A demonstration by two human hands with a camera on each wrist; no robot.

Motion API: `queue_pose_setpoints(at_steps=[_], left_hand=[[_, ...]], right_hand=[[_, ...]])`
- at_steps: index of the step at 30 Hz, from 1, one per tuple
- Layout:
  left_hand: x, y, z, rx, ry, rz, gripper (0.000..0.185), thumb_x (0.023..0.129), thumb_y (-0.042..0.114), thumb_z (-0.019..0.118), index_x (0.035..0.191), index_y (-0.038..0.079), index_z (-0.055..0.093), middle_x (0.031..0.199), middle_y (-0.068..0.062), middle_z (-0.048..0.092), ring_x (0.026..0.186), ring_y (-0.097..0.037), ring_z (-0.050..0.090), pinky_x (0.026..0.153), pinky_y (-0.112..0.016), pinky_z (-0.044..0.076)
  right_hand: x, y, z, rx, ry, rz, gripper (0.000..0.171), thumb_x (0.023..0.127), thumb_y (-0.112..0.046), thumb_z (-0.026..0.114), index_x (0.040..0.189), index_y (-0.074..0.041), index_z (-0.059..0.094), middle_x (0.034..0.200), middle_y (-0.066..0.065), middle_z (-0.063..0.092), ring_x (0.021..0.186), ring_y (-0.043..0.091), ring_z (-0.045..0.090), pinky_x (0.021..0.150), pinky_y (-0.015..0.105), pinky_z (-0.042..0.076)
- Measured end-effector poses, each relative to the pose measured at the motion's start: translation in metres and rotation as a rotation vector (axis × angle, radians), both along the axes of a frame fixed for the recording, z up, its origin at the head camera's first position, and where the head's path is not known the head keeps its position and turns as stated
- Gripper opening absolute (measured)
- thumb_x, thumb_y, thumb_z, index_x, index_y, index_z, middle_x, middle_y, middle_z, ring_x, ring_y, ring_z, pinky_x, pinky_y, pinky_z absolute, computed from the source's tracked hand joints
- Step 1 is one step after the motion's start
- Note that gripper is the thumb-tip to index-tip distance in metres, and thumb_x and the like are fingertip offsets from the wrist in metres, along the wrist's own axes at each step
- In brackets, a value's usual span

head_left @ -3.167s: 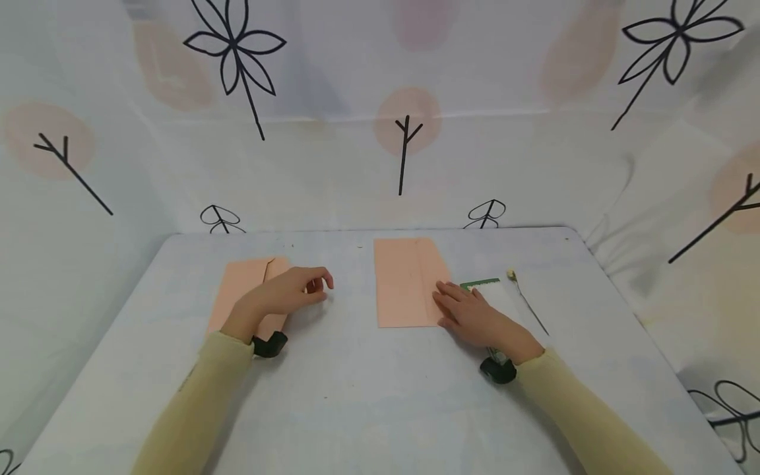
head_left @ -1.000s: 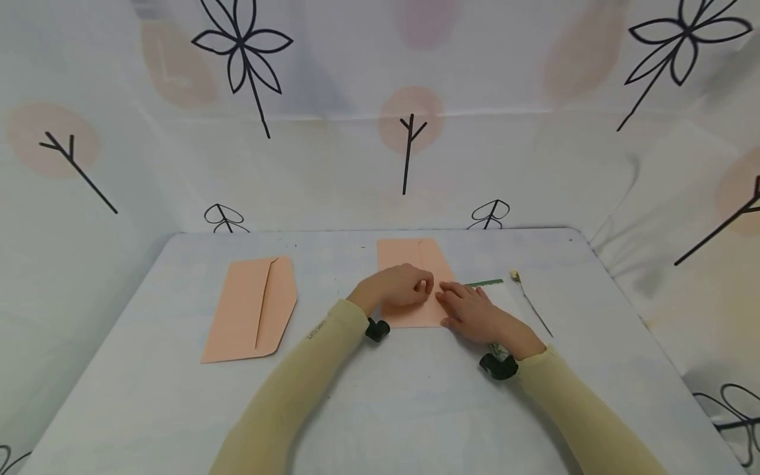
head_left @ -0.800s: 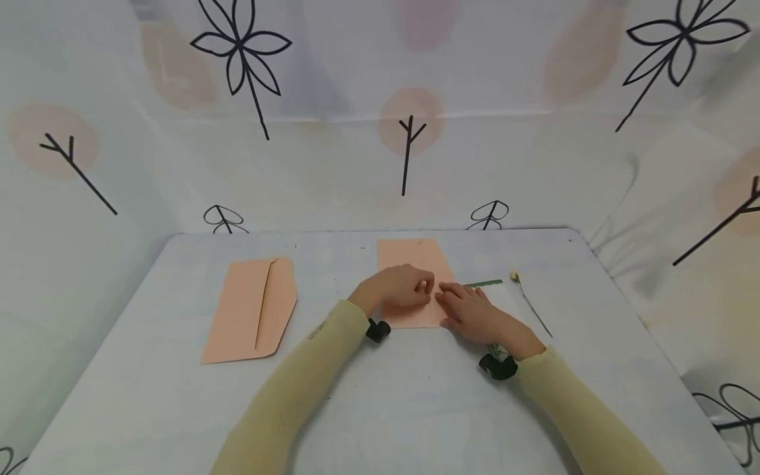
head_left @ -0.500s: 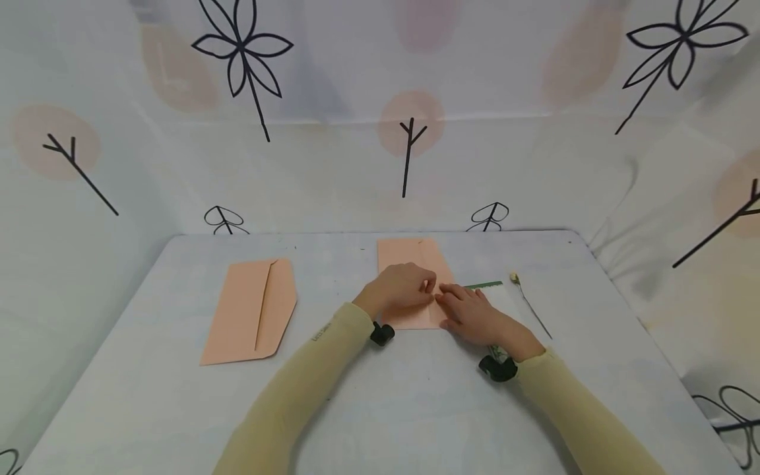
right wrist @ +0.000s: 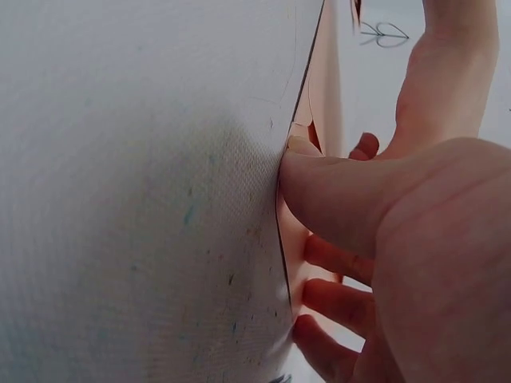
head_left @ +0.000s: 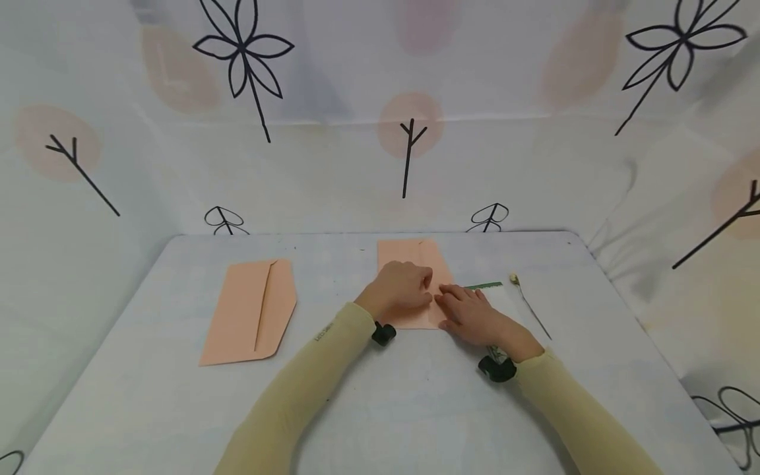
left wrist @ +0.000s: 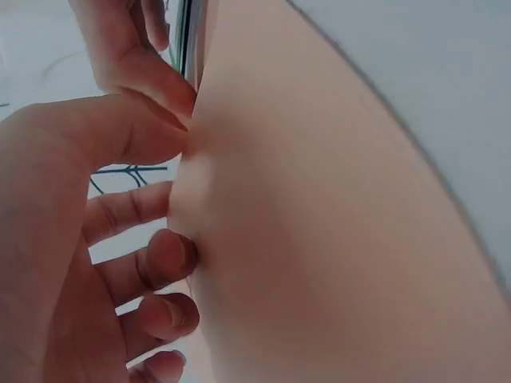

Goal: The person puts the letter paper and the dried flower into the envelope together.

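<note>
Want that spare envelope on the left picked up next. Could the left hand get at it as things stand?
Probably yes: the left envelope lies alone on bare table, but the left hand first must release the middle envelope.

A pale grey-white counter (head_left: 380, 409) with rounded far corners stands in a corner draped with white cloth (head_left: 356, 165). The cloth is printed with black line-drawn trees and leaves over faded pink circles. Soft, even light falls throughout, casting faint shadows.
</note>
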State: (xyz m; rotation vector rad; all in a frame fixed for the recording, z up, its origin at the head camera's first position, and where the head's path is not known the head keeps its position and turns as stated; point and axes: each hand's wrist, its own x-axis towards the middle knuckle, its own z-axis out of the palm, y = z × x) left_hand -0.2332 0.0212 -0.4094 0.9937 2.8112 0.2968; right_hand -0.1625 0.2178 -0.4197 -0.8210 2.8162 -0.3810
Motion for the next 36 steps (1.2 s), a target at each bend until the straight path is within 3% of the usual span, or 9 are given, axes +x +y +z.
queue_pose_setpoints(at_steps=[7, 12, 16, 22, 26, 30, 33, 36], left_hand=[[-0.010, -0.008, -0.007, 0.135, -0.171, 0.006, 0.009, 0.096, 0.031, 0.060, 0.096, 0.023, 0.056, 0.074, 0.004, 0.055, 0.070, -0.013, 0.052, 0.061, -0.026, 0.038], [-0.019, -0.010, -0.016, 0.158, -0.223, -0.014, 0.007, 0.096, 0.030, 0.060, 0.098, 0.024, 0.056, 0.079, 0.004, 0.056, 0.074, -0.013, 0.053, 0.065, -0.026, 0.039], [-0.021, -0.009, -0.014, 0.168, -0.260, -0.022, 0.009, 0.095, 0.030, 0.061, 0.097, 0.024, 0.056, 0.079, 0.003, 0.056, 0.075, -0.013, 0.053, 0.067, -0.026, 0.038], [-0.018, -0.007, -0.014, 0.173, -0.284, -0.010, 0.011, 0.096, 0.031, 0.062, 0.097, 0.023, 0.055, 0.080, 0.004, 0.055, 0.078, -0.013, 0.052, 0.067, -0.026, 0.037], [-0.017, -0.006, -0.014, 0.169, -0.289, 0.003, 0.014, 0.098, 0.035, 0.061, 0.098, 0.023, 0.055, 0.078, 0.003, 0.053, 0.077, -0.013, 0.052, 0.067, -0.026, 0.037], [-0.017, -0.006, -0.014, 0.175, -0.289, -0.003, 0.010, 0.099, 0.032, 0.059, 0.098, 0.023, 0.055, 0.081, 0.003, 0.055, 0.077, -0.014, 0.053, 0.068, -0.026, 0.037], [-0.019, -0.006, -0.015, 0.180, -0.283, -0.003, 0.005, 0.098, 0.027, 0.056, 0.099, 0.022, 0.055, 0.083, 0.004, 0.058, 0.076, -0.014, 0.053, 0.068, -0.026, 0.038], [-0.021, -0.007, -0.015, 0.173, -0.269, 0.000, 0.004, 0.097, 0.025, 0.053, 0.099, 0.022, 0.055, 0.082, 0.004, 0.057, 0.075, -0.014, 0.053, 0.067, -0.026, 0.037]], right_hand=[[0.001, 0.001, 0.000, -0.002, -0.009, -0.003, 0.053, 0.099, -0.026, 0.063, 0.141, 0.003, 0.048, 0.152, 0.024, 0.034, 0.135, 0.049, 0.034, 0.104, 0.072, 0.021], [0.001, 0.001, 0.002, -0.019, 0.014, 0.007, 0.051, 0.098, -0.025, 0.063, 0.139, 0.003, 0.050, 0.151, 0.024, 0.036, 0.135, 0.048, 0.035, 0.103, 0.073, 0.021], [0.001, 0.002, 0.003, -0.025, 0.038, 0.011, 0.050, 0.098, -0.025, 0.064, 0.138, 0.002, 0.052, 0.150, 0.024, 0.038, 0.135, 0.047, 0.037, 0.103, 0.075, 0.018], [0.001, 0.003, 0.004, -0.044, 0.026, -0.005, 0.051, 0.096, -0.025, 0.067, 0.139, -0.001, 0.054, 0.150, 0.024, 0.040, 0.138, 0.044, 0.036, 0.104, 0.075, 0.014], [-0.002, 0.004, 0.002, -0.060, 0.064, 0.009, 0.045, 0.095, -0.021, 0.067, 0.135, -0.001, 0.058, 0.144, 0.025, 0.047, 0.134, 0.045, 0.041, 0.103, 0.074, 0.020], [-0.006, 0.006, 0.001, -0.103, 0.096, 0.023, 0.039, 0.095, -0.015, 0.066, 0.131, 0.001, 0.062, 0.138, 0.023, 0.053, 0.130, 0.043, 0.046, 0.104, 0.064, 0.032], [-0.008, 0.009, 0.003, -0.147, 0.094, 0.003, 0.038, 0.096, -0.015, 0.064, 0.131, 0.001, 0.061, 0.137, 0.021, 0.054, 0.130, 0.041, 0.047, 0.104, 0.056, 0.037], [-0.010, 0.013, 0.008, -0.201, 0.079, -0.030, 0.040, 0.097, -0.016, 0.064, 0.133, 0.001, 0.059, 0.138, 0.021, 0.054, 0.130, 0.041, 0.046, 0.104, 0.056, 0.037]])
